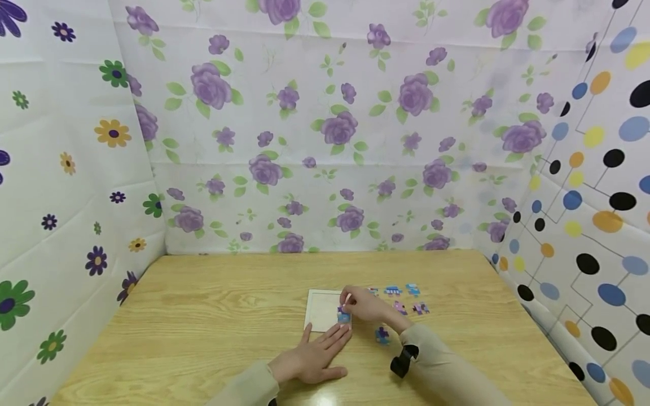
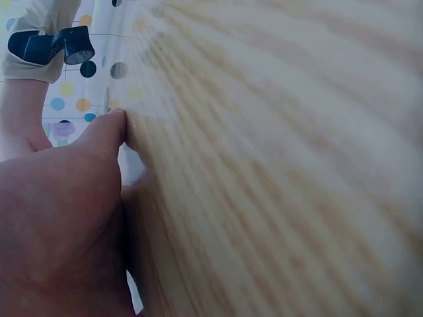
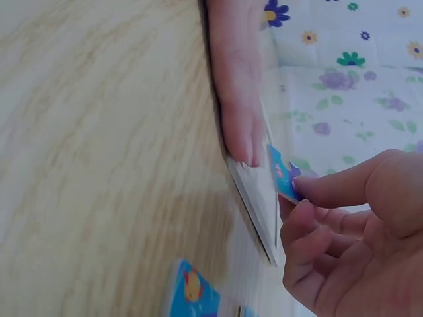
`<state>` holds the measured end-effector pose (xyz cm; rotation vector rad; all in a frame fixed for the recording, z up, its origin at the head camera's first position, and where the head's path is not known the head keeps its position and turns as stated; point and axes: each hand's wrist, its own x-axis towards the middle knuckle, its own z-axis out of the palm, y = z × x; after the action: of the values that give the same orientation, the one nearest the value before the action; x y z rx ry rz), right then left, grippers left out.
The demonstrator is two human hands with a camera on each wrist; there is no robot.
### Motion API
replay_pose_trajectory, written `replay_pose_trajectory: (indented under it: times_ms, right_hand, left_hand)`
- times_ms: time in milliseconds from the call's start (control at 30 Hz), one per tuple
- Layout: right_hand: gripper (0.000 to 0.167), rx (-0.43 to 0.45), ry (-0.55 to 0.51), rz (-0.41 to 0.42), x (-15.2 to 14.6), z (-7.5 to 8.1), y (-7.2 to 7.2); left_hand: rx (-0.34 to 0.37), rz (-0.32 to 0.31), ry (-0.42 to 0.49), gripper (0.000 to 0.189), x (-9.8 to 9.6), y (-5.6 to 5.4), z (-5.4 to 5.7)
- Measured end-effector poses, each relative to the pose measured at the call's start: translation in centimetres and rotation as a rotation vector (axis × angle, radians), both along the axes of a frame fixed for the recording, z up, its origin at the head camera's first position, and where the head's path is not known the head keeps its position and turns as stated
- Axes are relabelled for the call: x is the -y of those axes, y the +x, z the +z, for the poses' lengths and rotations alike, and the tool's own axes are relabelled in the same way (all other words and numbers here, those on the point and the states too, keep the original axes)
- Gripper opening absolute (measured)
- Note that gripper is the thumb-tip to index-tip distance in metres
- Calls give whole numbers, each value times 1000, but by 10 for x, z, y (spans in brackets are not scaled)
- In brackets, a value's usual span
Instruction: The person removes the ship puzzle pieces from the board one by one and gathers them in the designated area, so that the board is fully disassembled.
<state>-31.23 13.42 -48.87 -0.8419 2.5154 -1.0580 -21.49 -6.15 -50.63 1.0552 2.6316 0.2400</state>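
A shallow white puzzle tray point(image 1: 321, 311) lies on the table with a raised border. My left hand point(image 1: 320, 356) rests flat with straight fingers, its fingertips on the tray's near border. Between thumb and fingers my right hand point(image 1: 369, 305) pinches a blue and purple jigsaw piece point(image 3: 283, 176), which is tilted at the right side of the tray. Whether the piece touches the tray floor I cannot tell. In the left wrist view the left hand point(image 2: 59, 224) shows its side close against the wood; the tray is not visible there.
Several loose jigsaw pieces point(image 1: 393, 291) lie right of the tray, beyond the right forearm. A blue and purple piece point(image 1: 382, 335) lies nearer, beside the right wrist. Patterned cloth walls point(image 1: 325, 214) enclose the wooden table point(image 1: 228, 316) at the back and sides.
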Motion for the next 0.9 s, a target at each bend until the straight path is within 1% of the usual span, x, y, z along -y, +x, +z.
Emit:
replay_pose_trajectory:
  times_ms: [100, 200, 367, 467, 600, 700, 800, 900]
  right_hand:
    - [9, -26, -11, 4, -6, 2, -1]
    - [11, -36, 9, -2, -14, 5, -1]
    - [13, 5, 3, -28, -27, 4, 0]
    - [15, 30, -21, -39, -34, 2, 0]
    - [18, 77, -60, -58, -42, 2, 2]
    - [20, 107, -89, -58, -49, 2, 3]
    - [21, 115, -97, -67, -55, 1, 4]
    - [22, 136, -117, -82, -63, -2, 3]
  left_hand:
    - [-13, 7, -6, 76, 0, -1, -1]
    - [-9, 5, -6, 76, 0, -3, -6]
    - [-19, 2, 27, 76, 1, -9, -21]
    - [-35, -2, 40, 77, 2, -11, -27]
    - [-43, -4, 43, 76, 2, -10, -27]
    - [-31, -5, 42, 76, 2, -8, -23]
    - [-25, -5, 39, 76, 2, -6, -19]
    - [-22, -2, 39, 77, 1, -6, -19]
